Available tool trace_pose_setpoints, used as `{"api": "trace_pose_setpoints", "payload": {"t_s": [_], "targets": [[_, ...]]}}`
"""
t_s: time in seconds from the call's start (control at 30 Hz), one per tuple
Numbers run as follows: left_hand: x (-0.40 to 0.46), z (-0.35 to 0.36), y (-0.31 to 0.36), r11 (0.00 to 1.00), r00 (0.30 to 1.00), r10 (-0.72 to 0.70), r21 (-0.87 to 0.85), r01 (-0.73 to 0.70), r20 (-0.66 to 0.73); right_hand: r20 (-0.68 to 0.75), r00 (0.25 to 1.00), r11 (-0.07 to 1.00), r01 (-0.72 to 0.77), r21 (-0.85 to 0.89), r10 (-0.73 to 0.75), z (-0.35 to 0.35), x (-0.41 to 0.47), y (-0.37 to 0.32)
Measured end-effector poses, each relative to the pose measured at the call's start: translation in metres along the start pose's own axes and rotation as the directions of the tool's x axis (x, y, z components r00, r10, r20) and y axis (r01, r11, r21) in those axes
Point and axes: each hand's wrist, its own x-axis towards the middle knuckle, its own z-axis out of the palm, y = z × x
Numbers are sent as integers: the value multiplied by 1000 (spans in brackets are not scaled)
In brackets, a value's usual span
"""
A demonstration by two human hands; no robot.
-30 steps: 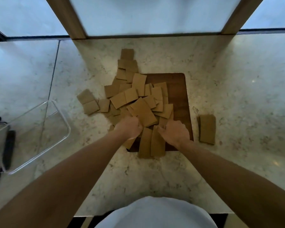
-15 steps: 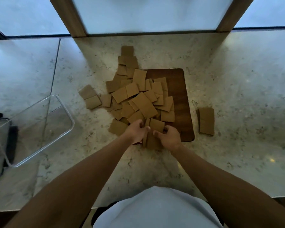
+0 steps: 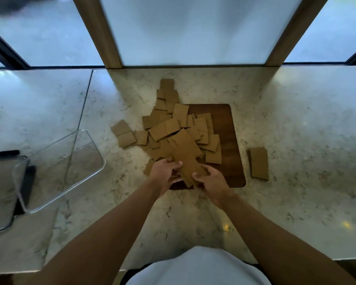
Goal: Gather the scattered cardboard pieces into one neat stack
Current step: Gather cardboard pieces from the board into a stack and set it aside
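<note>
We are gripping cardboard bundle (image 3: 188, 167) at frame centre: left hand (image 3: 164, 171) and right hand (image 3: 211, 177) both curling round it, above board (image 3: 228, 128).

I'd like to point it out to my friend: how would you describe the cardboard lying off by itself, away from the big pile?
Find the dark wooden board in the middle of the marble counter. Just past its right edge lies a small cardboard stack on the bare marble. Unlike the scattered pieces, it touches no others and sits squared up.
</note>
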Motion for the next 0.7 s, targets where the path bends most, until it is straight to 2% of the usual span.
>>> {"api": "trace_pose_setpoints", "payload": {"t_s": [0.07,0.13,0.23,0.27,0.33,0.37,0.43,0.47,0.5,0.53,0.57,0.6,0.63,0.67,0.7], "targets": [[-4,-4,7,993,992,-107,52,104,68,-76,997,996,5,88,2,-7,2,-4],[-6,-13,14,967,935,-253,67,244,247,-40,999,991,28,132,-23,-17,5,-13],[-2,-26,27,888,738,-435,107,448,516,160,987,996,8,92,-23,-34,9,-33],[1,-27,30,857,668,-484,152,492,566,230,973,999,8,44,-18,-36,8,-40],[5,-15,37,817,584,-558,270,509,589,344,939,989,74,-127,-26,-37,11,-55],[7,-6,37,806,585,-585,324,495,562,397,917,967,126,-220,-29,-35,13,-62],[17,7,38,794,651,-607,387,469,455,464,886,916,193,-352,-8,-31,27,-76],[21,12,38,798,689,-595,407,445,414,454,891,901,204,-382,-9,-29,33,-82],[25,15,39,806,713,-577,418,419,398,401,915,892,213,-399,-39,-28,41,-86],[29,18,40,817,729,-557,420,396,397,282,953,870,229,-438,-109,-29,52,-90],[33,21,41,822,743,-547,416,389,386,109,969,806,245,-539,-221,-33,66,-93],[37,21,40,827,757,-538,406,390,369,-45,935,691,227,-687,-352,-37,77,-95],[40,19,40,838,775,-522,383,388,357,-107,889,553,179,-814,-445,-42,86,-94],[44,16,40,859,787,-497,335,387,365,-94,878,436,138,-889,-469,-45,94,-92],[48,14,40,885,799,-460,270,379,387,-52,897,341,112,-933,-438,-47,99,-91]]}}
